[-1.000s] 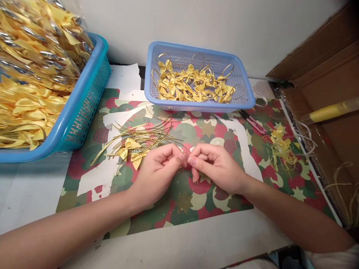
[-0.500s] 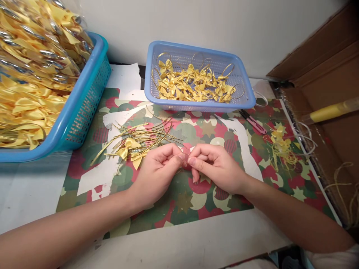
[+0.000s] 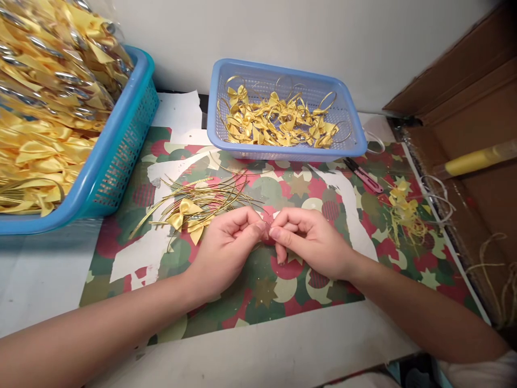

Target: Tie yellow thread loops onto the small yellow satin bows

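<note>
Gold wire strands (image 3: pixel 202 196) just left of fingers; left hand (image 3: pixel 228 248) and right hand (image 3: pixel 311 240) pinched together, fingertips touching, grasped item hidden.

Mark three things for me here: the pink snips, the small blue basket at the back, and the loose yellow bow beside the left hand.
pink snips (image 3: pixel 367 177), head view, on the pink handle.
small blue basket (image 3: pixel 283 155), head view, on its front rim.
yellow bow (image 3: pixel 183 213), head view, on the bow's middle.

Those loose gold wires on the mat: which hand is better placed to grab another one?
Probably the left hand: the gold wires lie just beside its knuckles, while the right hand sits on the far side from them.
</note>
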Tool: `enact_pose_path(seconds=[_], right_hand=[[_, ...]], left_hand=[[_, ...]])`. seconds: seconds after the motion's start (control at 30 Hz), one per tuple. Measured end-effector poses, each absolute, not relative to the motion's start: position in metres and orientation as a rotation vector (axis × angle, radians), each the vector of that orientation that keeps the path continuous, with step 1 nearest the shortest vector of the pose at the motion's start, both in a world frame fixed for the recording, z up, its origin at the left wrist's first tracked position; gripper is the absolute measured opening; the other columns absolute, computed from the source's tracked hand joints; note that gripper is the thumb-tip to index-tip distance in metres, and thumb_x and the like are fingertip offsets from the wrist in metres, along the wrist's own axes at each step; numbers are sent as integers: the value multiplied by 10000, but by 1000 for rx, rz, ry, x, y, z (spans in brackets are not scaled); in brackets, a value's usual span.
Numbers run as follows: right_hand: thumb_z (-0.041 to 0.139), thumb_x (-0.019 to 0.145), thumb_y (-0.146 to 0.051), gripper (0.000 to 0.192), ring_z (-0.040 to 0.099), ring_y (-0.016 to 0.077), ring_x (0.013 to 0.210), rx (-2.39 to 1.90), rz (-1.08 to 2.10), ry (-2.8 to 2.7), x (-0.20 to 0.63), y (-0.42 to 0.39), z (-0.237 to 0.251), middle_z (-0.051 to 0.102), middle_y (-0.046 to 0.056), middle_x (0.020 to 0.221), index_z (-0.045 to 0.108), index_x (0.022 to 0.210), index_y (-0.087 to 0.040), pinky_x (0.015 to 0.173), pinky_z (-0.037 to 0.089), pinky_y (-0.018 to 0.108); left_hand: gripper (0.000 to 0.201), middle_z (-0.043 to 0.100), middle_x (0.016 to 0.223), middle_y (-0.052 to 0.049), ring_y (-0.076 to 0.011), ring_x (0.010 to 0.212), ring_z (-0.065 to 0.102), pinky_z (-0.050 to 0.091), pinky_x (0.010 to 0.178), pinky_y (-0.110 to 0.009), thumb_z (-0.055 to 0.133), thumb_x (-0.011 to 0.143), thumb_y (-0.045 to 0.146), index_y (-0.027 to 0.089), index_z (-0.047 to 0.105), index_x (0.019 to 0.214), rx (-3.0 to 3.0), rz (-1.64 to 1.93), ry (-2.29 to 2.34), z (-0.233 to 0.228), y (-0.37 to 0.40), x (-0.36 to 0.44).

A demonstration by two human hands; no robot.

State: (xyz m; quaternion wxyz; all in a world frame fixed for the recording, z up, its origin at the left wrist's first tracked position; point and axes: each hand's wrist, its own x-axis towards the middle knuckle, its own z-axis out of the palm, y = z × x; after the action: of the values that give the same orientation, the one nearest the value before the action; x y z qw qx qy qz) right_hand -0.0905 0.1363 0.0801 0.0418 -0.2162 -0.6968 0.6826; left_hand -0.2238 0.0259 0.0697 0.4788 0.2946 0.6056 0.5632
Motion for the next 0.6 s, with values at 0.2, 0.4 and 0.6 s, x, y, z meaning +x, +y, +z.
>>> enact_pose_path(seconds=[0.2, 0.4, 0.6], right_hand=[[533, 935, -348, 274, 534, 66, 527, -651, 2087, -2140, -91, 137, 80, 615, -44, 563, 511, 716, -186, 527, 407, 216], [540, 929, -404, 306, 504, 64, 507, -652, 2082, -2137, -91, 136, 81, 612, -42, 558, 514, 716, -187, 504, 387, 219], [531, 936, -369, 277, 536, 72, 526, -657, 2089, -2127, -90, 137, 80, 620, -39, 560, 519, 725, -188, 526, 415, 223]], left_hand=[[235, 407, 465, 78, -66, 420, 337, 279, 392, -202, 541, 823, 256, 191, 511, 599, 729, 1379, 1482, 68, 26, -223], [237, 403, 466, 76, -73, 424, 336, 286, 406, -212, 536, 827, 249, 197, 506, 598, 743, 1376, 1481, 70, 26, -223], [220, 409, 481, 69, -78, 434, 336, 283, 407, -217, 534, 821, 249, 197, 526, 608, 740, 1365, 1494, 69, 25, -225]])
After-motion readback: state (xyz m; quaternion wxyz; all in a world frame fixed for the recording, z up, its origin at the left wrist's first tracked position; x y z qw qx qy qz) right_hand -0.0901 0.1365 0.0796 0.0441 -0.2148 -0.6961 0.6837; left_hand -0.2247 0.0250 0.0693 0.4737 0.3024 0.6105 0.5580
